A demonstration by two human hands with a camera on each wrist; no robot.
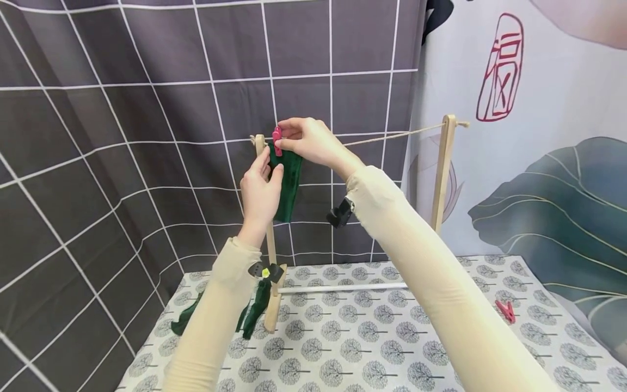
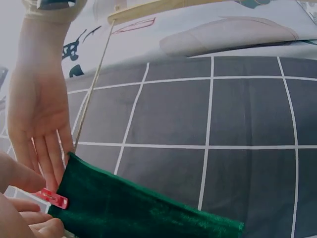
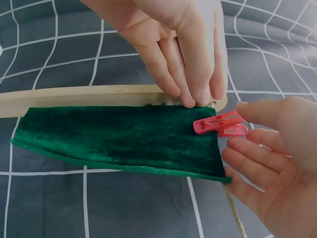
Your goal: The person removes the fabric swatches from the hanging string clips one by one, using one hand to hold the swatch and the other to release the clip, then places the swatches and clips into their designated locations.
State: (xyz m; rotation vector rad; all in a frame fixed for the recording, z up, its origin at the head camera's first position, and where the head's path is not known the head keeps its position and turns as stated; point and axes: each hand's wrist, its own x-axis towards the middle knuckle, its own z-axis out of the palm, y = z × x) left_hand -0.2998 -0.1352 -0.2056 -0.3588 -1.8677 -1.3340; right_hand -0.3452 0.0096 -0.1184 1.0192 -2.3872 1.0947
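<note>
A dark green velvet cloth hangs from the string near the left wooden post. A red clothespin sits on the cloth's top edge, its jaws over the fabric. My right hand pinches the clothespin's handles between thumb and fingers, the other fingers spread behind the cloth. With its fingertips at the cloth's top corner beside the post, my left hand is raised, its thumb apart from its index finger in the head view. In the left wrist view, the cloth stretches away from both hands.
The string runs to a right wooden post. A white rod spans the stand's base. More green fabric lies on the tree-patterned tablecloth by the left foot. Another red clothespin lies at the right.
</note>
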